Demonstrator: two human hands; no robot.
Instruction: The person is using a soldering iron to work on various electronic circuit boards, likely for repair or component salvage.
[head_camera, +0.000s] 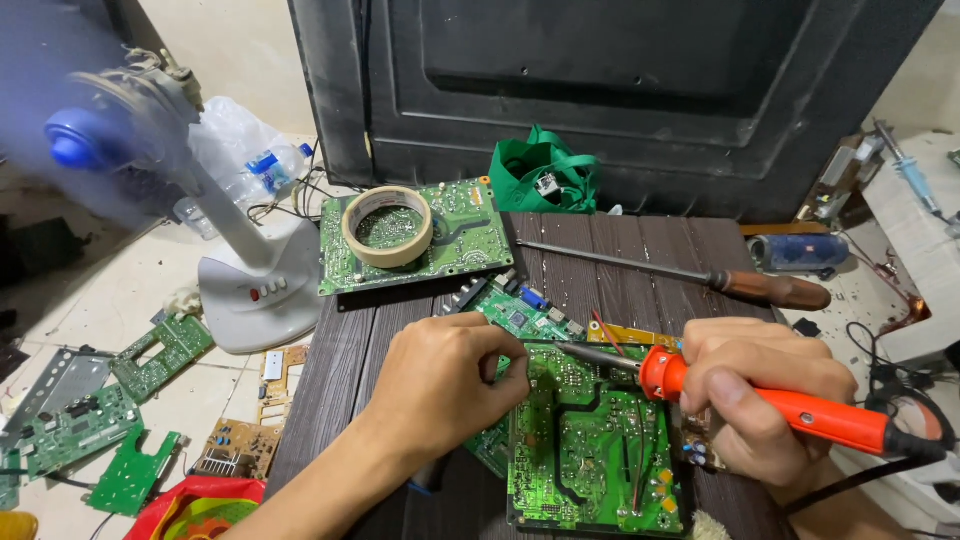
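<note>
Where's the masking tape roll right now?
The masking tape roll lies flat on a green circuit board at the table's far left corner, beside the white fan base.

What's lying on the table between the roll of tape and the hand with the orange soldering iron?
In the head view, a small green circuit board lies between the tape roll and the right hand.

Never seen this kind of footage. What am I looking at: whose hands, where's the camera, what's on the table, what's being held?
One picture, taken by a camera worn on a person's head, looking down at their own bare hands over a dark wooden table. The right hand grips an orange-handled soldering iron, its tip over a green circuit board. The left hand pinches something small at that board's edge; what it is cannot be made out. Further back lie another green board with a roll of tape on it, and a long screwdriver. A white fan stands on the floor to the left.
</note>
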